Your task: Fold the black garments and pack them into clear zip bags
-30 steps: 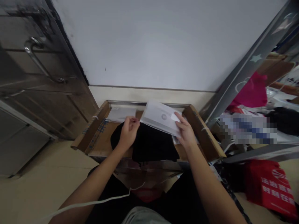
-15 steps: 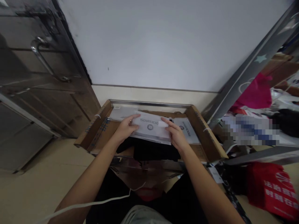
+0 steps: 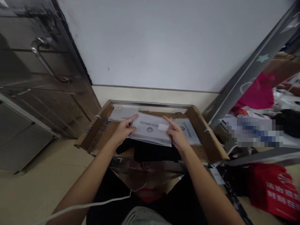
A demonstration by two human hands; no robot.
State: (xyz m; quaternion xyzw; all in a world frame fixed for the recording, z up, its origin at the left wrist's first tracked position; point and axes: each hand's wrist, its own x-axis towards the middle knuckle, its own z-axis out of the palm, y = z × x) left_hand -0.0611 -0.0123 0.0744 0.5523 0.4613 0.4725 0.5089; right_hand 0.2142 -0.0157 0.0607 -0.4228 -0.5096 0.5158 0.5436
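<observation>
Between my two hands is a pale plastic packaging bag (image 3: 146, 135) printed with a ROCKBROS logo and bearing a small white label. My left hand (image 3: 123, 129) pinches its left edge with thumb and fingers. On the opposite edge, my right hand (image 3: 176, 135) grips it beside the label. Black fabric (image 3: 154, 153) lies just under the bag, on the near side of a shallow cardboard box (image 3: 103, 134). A second ROCKBROS bag (image 3: 191, 134) lies flat in the box to the right. Another pale bag (image 3: 123, 113) is at the back left.
A white wall panel (image 3: 150, 47) rises behind the box. A door with a metal handle (image 3: 47, 64) stands at left. On the right are a cluttered table with a magenta cloth (image 3: 257, 93) and a red bag (image 3: 274, 190) on the floor. A white cord (image 3: 93, 204) crosses my lap.
The bag in my hands has shifted slightly left and lies a little flatter, its label now more exposed. Both hands keep their hold on its edges.
</observation>
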